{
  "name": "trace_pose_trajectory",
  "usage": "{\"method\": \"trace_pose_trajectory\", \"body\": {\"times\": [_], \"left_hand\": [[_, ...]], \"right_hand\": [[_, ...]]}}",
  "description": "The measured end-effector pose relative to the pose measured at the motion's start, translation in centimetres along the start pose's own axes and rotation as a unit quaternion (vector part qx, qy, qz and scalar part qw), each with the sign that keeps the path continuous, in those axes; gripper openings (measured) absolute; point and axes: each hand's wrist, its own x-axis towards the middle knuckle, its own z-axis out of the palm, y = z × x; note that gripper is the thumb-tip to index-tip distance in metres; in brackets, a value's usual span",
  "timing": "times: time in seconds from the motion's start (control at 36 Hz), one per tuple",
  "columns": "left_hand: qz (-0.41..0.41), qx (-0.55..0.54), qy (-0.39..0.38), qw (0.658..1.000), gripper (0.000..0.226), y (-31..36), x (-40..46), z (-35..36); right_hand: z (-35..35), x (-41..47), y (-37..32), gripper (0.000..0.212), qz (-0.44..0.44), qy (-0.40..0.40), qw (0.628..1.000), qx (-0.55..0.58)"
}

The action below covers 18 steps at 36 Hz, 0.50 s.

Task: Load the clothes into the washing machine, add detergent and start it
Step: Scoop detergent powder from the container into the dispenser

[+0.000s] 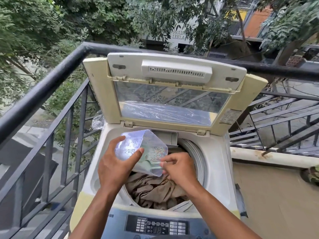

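Observation:
A top-loading washing machine [213,173] stands before me with its lid [172,94] raised. Brown clothes [155,192] lie bunched inside the drum. My left hand [114,167] grips a clear plastic detergent container [146,149], tilted over the drum opening, with speckled powder inside. A pale green scoop [151,167] lies in the container's mouth. My right hand [179,168] pinches the scoop's handle at the container's lower edge, just above the clothes.
The control panel [157,225] with buttons and a display sits at the machine's near edge. A black metal balcony railing [51,83] runs along the left and behind the machine. A low beige wall [274,195] stands to the right.

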Motion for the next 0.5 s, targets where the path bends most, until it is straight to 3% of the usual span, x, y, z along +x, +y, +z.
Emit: {"method": "trace_pose_trajectory", "body": {"times": [0.25,0.5], "left_hand": [[-0.052,-0.031,0.019,0.998,0.074,-1.5,0.2,0.6],[-0.088,-0.075,0.01,0.993,0.08,-1.9,0.2,1.4]], "right_hand": [[-1.6,0.6,0.9,0.008,0.093,-0.018,0.972,0.214],[-1.2,2.0,1.7,0.008,0.128,-0.015,0.954,0.271]]}}
